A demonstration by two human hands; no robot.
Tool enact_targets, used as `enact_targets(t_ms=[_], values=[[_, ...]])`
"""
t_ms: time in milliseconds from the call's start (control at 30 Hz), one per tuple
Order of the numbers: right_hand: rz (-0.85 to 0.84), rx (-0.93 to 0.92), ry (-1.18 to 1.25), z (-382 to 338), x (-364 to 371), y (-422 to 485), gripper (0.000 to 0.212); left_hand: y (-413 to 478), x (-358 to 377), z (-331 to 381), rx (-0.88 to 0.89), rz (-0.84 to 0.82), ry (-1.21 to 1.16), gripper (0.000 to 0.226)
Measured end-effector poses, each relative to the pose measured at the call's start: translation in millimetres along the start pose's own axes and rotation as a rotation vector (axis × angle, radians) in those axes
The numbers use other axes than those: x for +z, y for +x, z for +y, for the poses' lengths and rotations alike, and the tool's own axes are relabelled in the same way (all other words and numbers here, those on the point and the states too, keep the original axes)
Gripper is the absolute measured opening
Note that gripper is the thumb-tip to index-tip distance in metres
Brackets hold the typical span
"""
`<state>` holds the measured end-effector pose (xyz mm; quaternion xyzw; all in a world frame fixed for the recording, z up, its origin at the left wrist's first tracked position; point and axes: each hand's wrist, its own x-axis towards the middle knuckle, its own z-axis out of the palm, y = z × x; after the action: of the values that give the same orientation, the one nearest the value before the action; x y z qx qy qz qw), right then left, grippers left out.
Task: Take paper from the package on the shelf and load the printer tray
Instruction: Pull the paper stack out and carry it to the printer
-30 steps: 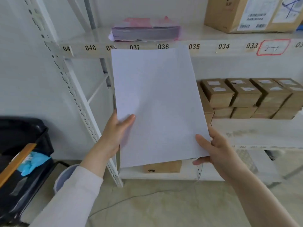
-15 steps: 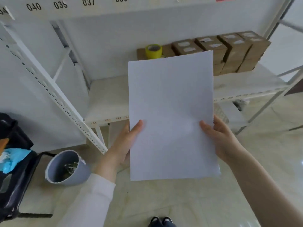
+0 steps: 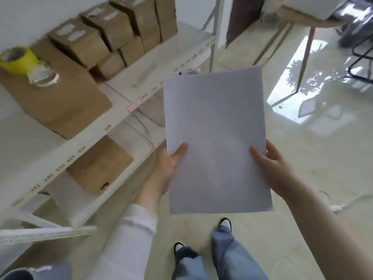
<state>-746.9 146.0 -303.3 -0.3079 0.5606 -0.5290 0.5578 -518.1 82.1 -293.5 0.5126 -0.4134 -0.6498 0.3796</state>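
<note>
A white stack of paper (image 3: 216, 138) is held flat in front of me, above the floor and my feet. My left hand (image 3: 167, 170) grips its left edge with the thumb on top. My right hand (image 3: 272, 168) grips its right edge the same way. The paper package on the shelf is out of view. A white box-like object (image 3: 310, 5), possibly the printer, sits on a table at the top right, blurred and cut off by the frame edge.
A white metal shelf (image 3: 121, 110) runs along the left with several brown cardboard boxes (image 3: 80, 43) and a yellow tape roll (image 3: 18, 59). A table with thin legs (image 3: 304, 55) stands at the far right. A grey bin (image 3: 18, 274) is at the bottom left.
The view has swung right and down, away from the upper shelf with the paper package. Both hands still hold the paper, now over the floor, with the table coming into view.
</note>
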Motion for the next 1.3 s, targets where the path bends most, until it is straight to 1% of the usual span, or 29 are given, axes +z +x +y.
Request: enact_targets(t_ms=[33,167,267,300,433,600,633,733,767,800,900,933,1033,1067,1100,1200,1300], values=[[0.05,-0.003,-0.002,-1,-21,-1,0.02,9,22,-1,-0.016,-0.061,0.021,0.009],[0.227,-0.026,0.009,-10,-109,-1,0.02,50,114,-7,-0.051,-0.247,0.101,0.012],[0.32,-0.027,0.051,-17,-173,2,0.025,81,186,-17,-0.083,-0.326,0.162,0.032],[0.349,-0.028,0.069,-18,-193,4,0.026,91,209,-22,-0.087,-0.356,0.178,0.035],[0.436,-0.044,0.117,-26,-264,17,0.026,127,293,-34,-0.103,-0.465,0.198,0.034],[0.504,-0.076,0.186,-44,-336,52,0.019,185,382,-36,-0.11,-0.578,0.203,0.033],[0.513,-0.086,0.194,-49,-350,62,0.022,200,399,-34,-0.111,-0.605,0.208,0.032],[0.534,-0.099,0.205,-68,-390,100,0.06,249,450,-29,-0.12,-0.672,0.209,0.021],[0.55,-0.103,0.212,-75,-403,114,0.065,266,467,-26,-0.126,-0.693,0.205,0.021],[0.564,-0.111,0.223,-84,-415,128,0.062,282,484,-21,-0.131,-0.72,0.201,0.024],[0.612,-0.134,0.277,-108,-452,167,0.03,326,532,-4,-0.177,-0.813,0.188,0.045],[0.628,-0.133,0.283,-117,-463,179,0.029,340,547,0,-0.195,-0.837,0.193,0.044],[0.652,-0.136,0.276,-138,-499,211,0.058,378,596,10,-0.212,-0.881,0.221,0.03],[0.662,-0.135,0.272,-144,-511,221,0.062,390,612,13,-0.213,-0.889,0.224,0.026],[0.672,-0.136,0.27,-148,-525,230,0.061,401,629,14,-0.216,-0.899,0.23,0.025],[0.691,-0.147,0.3,-163,-571,258,0.05,433,683,16,-0.239,-0.933,0.255,0.023],[0.711,-0.137,0.31,-171,-625,286,0.038,461,742,9,-0.242,-0.928,0.257,0.02]])
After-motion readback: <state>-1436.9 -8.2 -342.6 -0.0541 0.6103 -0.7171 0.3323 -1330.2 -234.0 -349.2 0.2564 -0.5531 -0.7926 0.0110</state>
